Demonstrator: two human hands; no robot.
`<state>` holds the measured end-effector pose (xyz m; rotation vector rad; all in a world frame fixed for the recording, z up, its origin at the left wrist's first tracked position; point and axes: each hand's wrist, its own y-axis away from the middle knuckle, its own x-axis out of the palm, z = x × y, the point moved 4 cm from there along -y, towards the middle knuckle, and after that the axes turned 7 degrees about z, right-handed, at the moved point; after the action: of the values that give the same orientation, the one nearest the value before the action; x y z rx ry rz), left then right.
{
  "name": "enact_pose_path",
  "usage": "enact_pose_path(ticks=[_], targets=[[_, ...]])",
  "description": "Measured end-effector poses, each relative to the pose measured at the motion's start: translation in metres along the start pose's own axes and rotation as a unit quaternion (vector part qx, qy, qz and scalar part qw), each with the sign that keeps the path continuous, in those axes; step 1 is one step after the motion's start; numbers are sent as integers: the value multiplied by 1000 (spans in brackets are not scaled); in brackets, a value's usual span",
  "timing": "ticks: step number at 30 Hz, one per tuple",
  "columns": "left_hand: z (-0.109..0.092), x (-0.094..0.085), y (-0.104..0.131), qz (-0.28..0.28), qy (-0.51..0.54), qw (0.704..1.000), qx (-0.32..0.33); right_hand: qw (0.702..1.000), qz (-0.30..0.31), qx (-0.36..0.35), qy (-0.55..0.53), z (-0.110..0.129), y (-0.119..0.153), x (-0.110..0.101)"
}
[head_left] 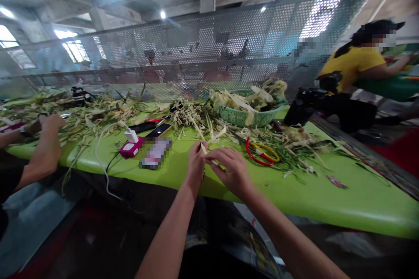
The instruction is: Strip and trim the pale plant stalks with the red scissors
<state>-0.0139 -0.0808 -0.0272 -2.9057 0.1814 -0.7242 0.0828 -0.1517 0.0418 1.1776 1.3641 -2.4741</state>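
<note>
Over the front edge of the green table [294, 192], my left hand [196, 163] is closed around a thin pale plant strip [203, 148]. My right hand [231, 168] pinches the same strip from the right, fingertips close to my left hand. Long pale leaves [212, 133] lie just beyond my hands. Behind them stands a green basket [248, 117] with dry husks and fibres in it. Scissors with red and yellow handles [262, 152] rest on the table to the right of my hands.
Left of my hands are a phone [156, 153], a dark phone [159, 131] and a purple power block [131, 147] with a white cable. Plant scraps cover the table's back. A person's hands [50, 124] work at left; another person in yellow [353, 65] sits right.
</note>
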Motion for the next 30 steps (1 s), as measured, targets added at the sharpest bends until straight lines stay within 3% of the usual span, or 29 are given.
enact_pose_path(ticks=[5,9,16,20,23,26,30], targets=[[-2,1,1,25,23,999,-30,985,-13,121,-119,-38,0,-15],[1,7,4,67,54,995,-54,968,0,161,-190,-63,2,-8],[2,11,9,131,98,984,-68,938,-19,213,-274,-76,10,7],[4,7,8,74,91,989,-89,965,7,160,-206,-69,11,5],[6,5,7,44,96,989,-104,992,35,95,-74,-59,12,2],[6,3,5,39,99,989,-103,996,44,56,48,-51,12,-1],[6,2,5,37,74,991,-101,994,38,33,98,-47,12,-3]])
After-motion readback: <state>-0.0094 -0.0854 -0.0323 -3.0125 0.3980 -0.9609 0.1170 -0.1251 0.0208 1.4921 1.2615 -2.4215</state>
